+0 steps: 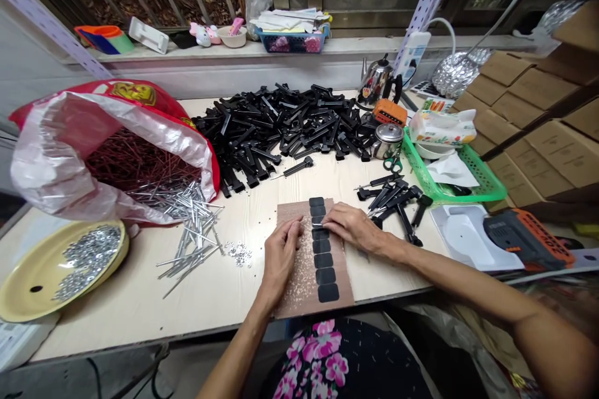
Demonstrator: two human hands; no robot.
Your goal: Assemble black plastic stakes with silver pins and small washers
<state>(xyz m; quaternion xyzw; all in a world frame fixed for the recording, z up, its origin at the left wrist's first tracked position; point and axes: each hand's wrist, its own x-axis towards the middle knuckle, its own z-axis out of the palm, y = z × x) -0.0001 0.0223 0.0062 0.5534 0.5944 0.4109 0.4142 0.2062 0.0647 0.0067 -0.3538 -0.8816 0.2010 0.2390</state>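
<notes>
A brown board (290, 287) lies flat at the table's front, bearing a column of black rounded-square pads (326, 276) and a scatter of pale specks. My left hand (281, 255) rests on the board's left part with thumb and fingers pinched together; what they hold, if anything, is hidden. From the right, my right hand (353, 225) reaches over the upper pads, its fingertips closed in a pinch. A thin pale sliver shows at those fingertips, too small to name. Several black plastic parts with metal shafts (397, 196) lie right of the board.
Left are a bag (60, 156) spilling metal rods (196, 230), small metal nuts (238, 254) and a yellow bowl (19, 290). Behind stands a heap of black parts (281, 121). Right are scissors (394, 165), a green basket (491, 190), a battery pack (524, 240) and cartons (561, 149).
</notes>
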